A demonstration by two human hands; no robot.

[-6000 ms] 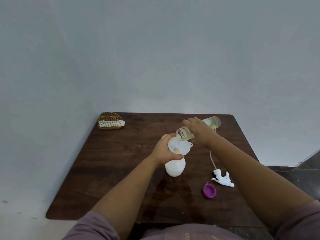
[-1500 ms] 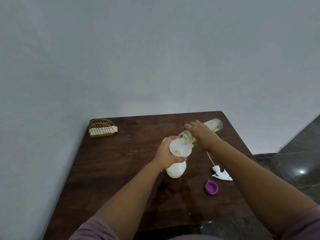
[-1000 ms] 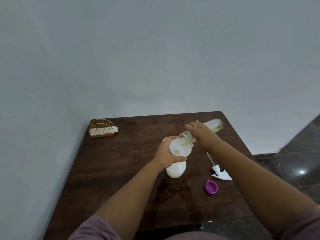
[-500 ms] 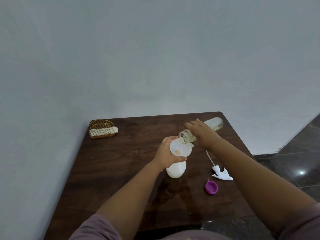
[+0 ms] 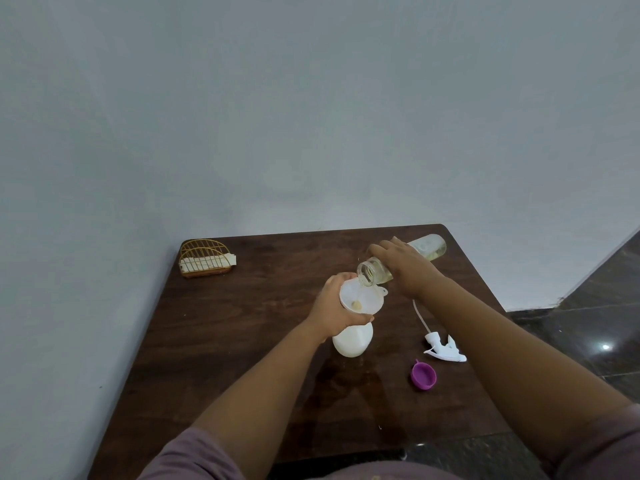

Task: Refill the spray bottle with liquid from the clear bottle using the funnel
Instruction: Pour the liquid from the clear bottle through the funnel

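Right hand [image 5: 403, 268] still gripping tilted clear bottle [image 5: 429, 249], mouth unmoved over funnel [image 5: 360, 299], left hand [image 5: 337, 310] still gripping spray bottle [image 5: 353, 342]

Dark wooden table [image 5: 242, 341] with spray bottle [image 5: 352, 342], sprayer head [image 5: 445, 349], purple cap [image 5: 423, 375], wire holder [image 5: 205, 258].

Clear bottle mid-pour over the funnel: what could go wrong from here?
1. The clear bottle, tilted in the right hand, has its mouth near the funnel rim; tipping further could send liquid over the edge onto the table.
2. Liquid pools at the funnel's throat; a faster pour could overflow it.
3. The left hand alone steadies the funnel and white spray bottle; a slip might topple both.
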